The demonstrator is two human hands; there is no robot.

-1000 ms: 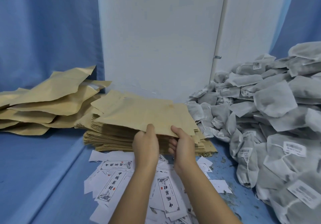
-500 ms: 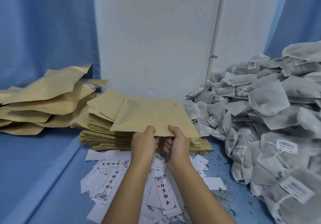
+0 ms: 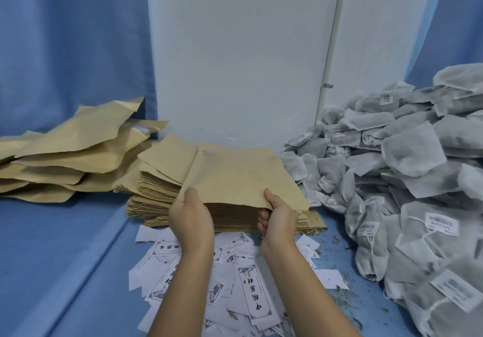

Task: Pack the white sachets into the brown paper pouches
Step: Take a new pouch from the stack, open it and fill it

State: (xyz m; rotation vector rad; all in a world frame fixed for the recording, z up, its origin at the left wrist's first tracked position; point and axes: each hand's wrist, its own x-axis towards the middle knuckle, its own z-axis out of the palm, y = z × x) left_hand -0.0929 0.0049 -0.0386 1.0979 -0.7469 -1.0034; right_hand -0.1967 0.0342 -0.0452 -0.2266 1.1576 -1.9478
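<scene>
A brown paper pouch (image 3: 240, 177) is lifted off the top of a tall stack of flat brown pouches (image 3: 156, 187) at the centre. My left hand (image 3: 190, 219) grips its near edge on the left, thumb on top. My right hand (image 3: 278, 217) grips the same edge on the right, thumb on top and fingers curled underneath. A large heap of white sachets (image 3: 407, 180) with strings and tags fills the right side, just beside the stack.
Bulging brown pouches (image 3: 70, 153) lie piled at the left. Printed white paper slips (image 3: 235, 284) are scattered on the blue surface (image 3: 65, 258) below my hands. A white wall panel (image 3: 235, 62) stands behind, blue curtains on either side. Dry crumbs litter the surface near the sachets.
My hands have moved apart along the pouch's near edge, and the pouch has shifted toward me and to the right, off the stack.
</scene>
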